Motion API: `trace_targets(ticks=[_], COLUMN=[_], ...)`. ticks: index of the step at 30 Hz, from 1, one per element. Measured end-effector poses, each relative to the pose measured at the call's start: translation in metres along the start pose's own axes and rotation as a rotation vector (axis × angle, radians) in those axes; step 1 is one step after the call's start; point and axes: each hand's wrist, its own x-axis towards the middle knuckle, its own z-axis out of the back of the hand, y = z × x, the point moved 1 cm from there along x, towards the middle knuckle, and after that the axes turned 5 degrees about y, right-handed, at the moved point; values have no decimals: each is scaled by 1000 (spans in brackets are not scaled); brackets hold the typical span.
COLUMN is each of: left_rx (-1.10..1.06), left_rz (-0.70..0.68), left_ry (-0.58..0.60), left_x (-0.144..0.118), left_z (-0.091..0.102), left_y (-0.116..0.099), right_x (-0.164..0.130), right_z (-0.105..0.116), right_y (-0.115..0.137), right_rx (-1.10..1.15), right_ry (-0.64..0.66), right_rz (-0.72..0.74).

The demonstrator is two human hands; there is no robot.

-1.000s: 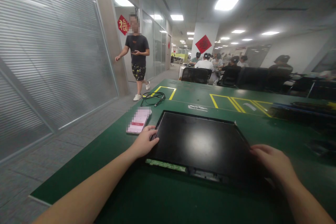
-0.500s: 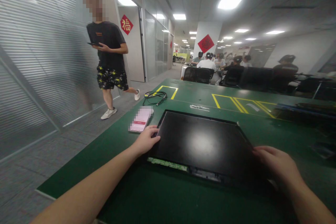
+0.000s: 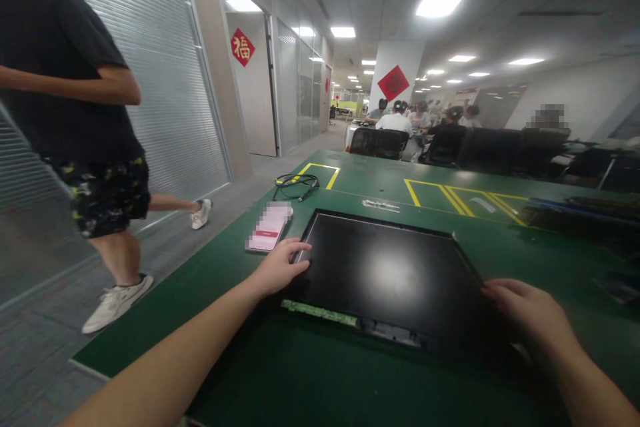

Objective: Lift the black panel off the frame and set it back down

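- The screen [image 3: 380,260] lies face up on the green table [image 3: 320,387], directly in front of you and between your two hands.
- Its long axis runs across you, left to right, with the right end slanting slightly toward you; its near right corner is lost in shadow.
- A green circuit strip [image 3: 319,313] shows along the left part of its near edge, facing you.
- Your left hand [image 3: 277,270] touches the left edge about halfway along, thumb and fingers apart; you cannot tell from here whether it grips.
- Your right hand [image 3: 530,307] looks pinched on the right edge, though its underside is hidden.
- So neither hand is nearer: the screen lies to the right of your left hand and to the left of your right.
- Just beyond your left hand lies a phone [image 3: 267,227], with a coiled black cable [image 3: 299,181] behind it near some yellow tape [image 3: 333,178].
- Farther left, past the table's edge, a person [image 3: 85,93] is mid-stride.
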Motion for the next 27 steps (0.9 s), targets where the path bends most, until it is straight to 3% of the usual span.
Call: trace_targets(ticks=[6,12,20,27], left_rx=[200,198,237,263], left_rz=[-154,-317,-350,-369], left_ry=[127,412,520,493], left_x=[-9,-19,-17,-16], left_z=[11,19,31,38], left_y=[-13,-30,-31,-31], right_x=[-2,-3,-5,-5], right_z=[-1,-1,-1,0], right_y=[3,8,10,9], right_rx=[-79,-182,-203,-202], right_ry=[-19,-58,-44,-64], right_rz=[8,39,37,69])
